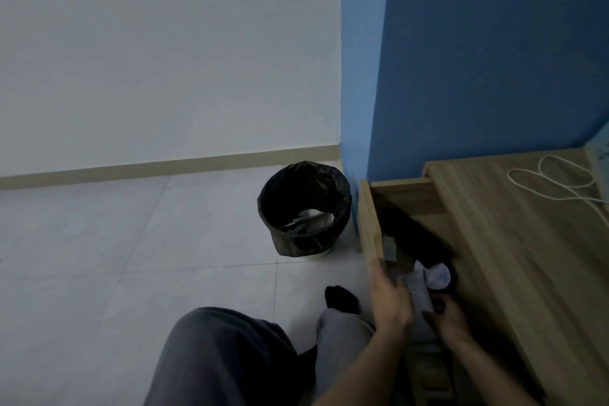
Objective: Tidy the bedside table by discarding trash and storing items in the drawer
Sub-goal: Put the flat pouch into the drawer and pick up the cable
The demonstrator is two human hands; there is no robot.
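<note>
The wooden bedside table [514, 241] stands at the right with its drawer [370, 221] pulled out toward the left. Inside the drawer lie dark items and a white round object [436, 275]. My left hand [390, 301] rests on the drawer's front edge, fingers against a grey tube-like item [418, 298]. Inside the drawer, my right hand [449, 316] grips the same grey item from the right. A white cable [557, 184] lies looped on the table top. The drawer's near end is hidden by my arms.
A bin with a black liner [304, 208] stands on the tiled floor left of the drawer, with pale trash in it. My knees and a black-socked foot [341, 298] are in front of the drawer. A blue wall rises behind the table.
</note>
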